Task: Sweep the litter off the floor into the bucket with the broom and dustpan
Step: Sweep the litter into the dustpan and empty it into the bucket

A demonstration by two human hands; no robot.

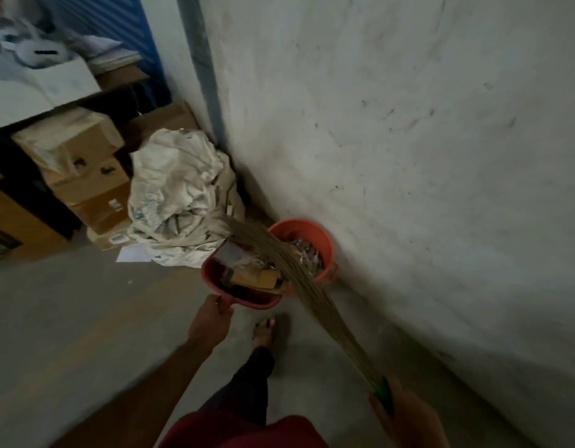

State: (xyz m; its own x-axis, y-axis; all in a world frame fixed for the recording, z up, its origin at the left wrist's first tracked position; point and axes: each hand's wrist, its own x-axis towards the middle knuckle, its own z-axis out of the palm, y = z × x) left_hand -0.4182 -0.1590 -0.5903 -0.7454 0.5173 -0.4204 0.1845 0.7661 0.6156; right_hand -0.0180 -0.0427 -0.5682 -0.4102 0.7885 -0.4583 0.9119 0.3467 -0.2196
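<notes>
My left hand point(211, 321) grips the handle of a red dustpan point(247, 295) held off the floor, next to the orange bucket point(324, 240). The pan carries litter point(257, 273): paper scraps and bits of cardboard. My right hand point(405, 415) grips the green handle of a straw broom point(299, 273). Its bristles reach forward across the dustpan and the bucket's rim. The bucket stands by the wall and holds shredded, shiny scraps point(307, 253).
A grimy white wall point(408, 140) runs along the right. A crumpled white sack point(182, 195) sits in the corner behind the bucket, stacked cardboard boxes point(85, 182) to its left. A white paper point(134, 253) lies on the concrete floor. My sandalled foot point(268, 331) stands below the dustpan.
</notes>
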